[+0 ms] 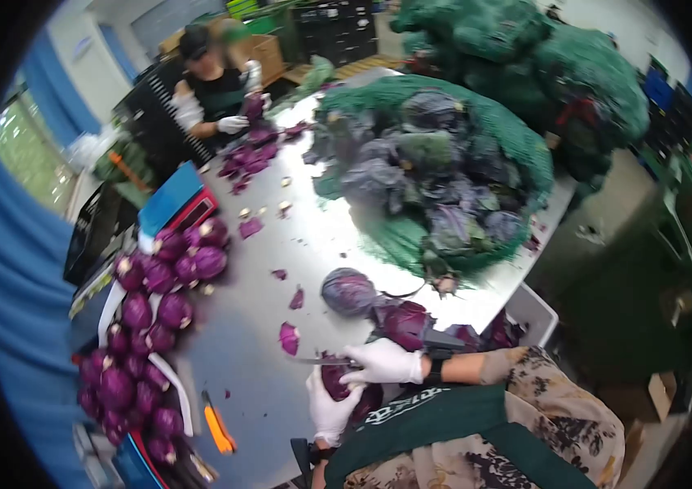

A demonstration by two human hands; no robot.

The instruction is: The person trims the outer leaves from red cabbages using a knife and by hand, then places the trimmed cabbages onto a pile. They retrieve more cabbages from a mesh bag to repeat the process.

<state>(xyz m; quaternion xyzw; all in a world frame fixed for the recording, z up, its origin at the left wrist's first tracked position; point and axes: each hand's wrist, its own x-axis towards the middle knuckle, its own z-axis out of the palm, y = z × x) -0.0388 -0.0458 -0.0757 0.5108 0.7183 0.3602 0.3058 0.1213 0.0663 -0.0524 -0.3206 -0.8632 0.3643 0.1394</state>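
Observation:
My right hand, in a white glove, is closed around a knife whose blade points left. The blade lies across the top of a red cabbage, close to my body. My gloved left hand grips that cabbage from below and the left; its far side is hidden by my hands. Just beyond my right hand are purple outer leaves and a whole red cabbage. A loose purple leaf lies left of the knife tip.
Trimmed red cabbages are piled along the table's left side, near a blue-and-red box and an orange-handled tool. A green net full of cabbages covers the far right. Another person works at the far end. A white bin stands right.

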